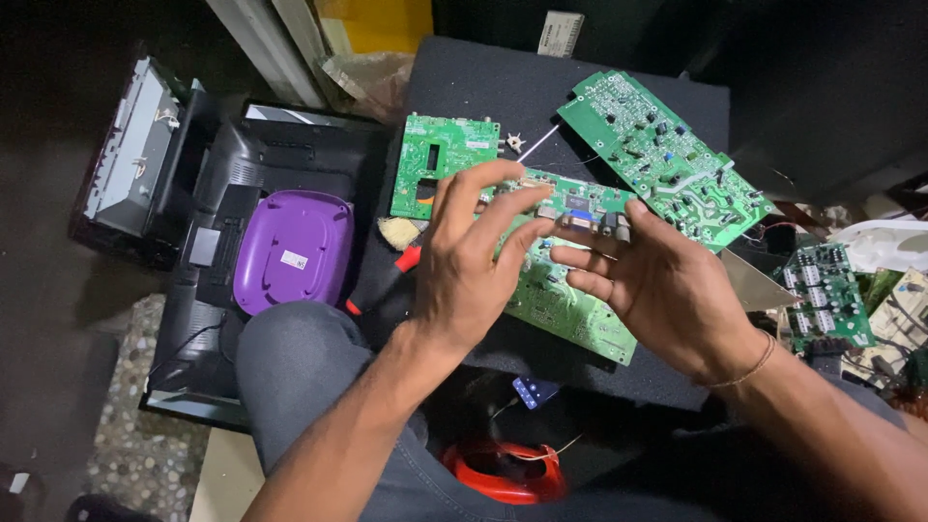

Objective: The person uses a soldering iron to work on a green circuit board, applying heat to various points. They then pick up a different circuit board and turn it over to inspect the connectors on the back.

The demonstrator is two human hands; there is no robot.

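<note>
My left hand and my right hand both grip a green circuit board, lifted above a black mat. My left fingers curl over the board's top edge beside its metal and blue connectors. My right hand's fingers press the board's right side by the connectors. A second green board lies flat on the mat behind my left hand. A larger green board with many parts lies at the back right.
A red-and-black handled tool lies under my left hand. A purple lid-like shell rests on a black monitor casing at left. More small green boards sit at right. A red tape roll and blue connector lie by my knee.
</note>
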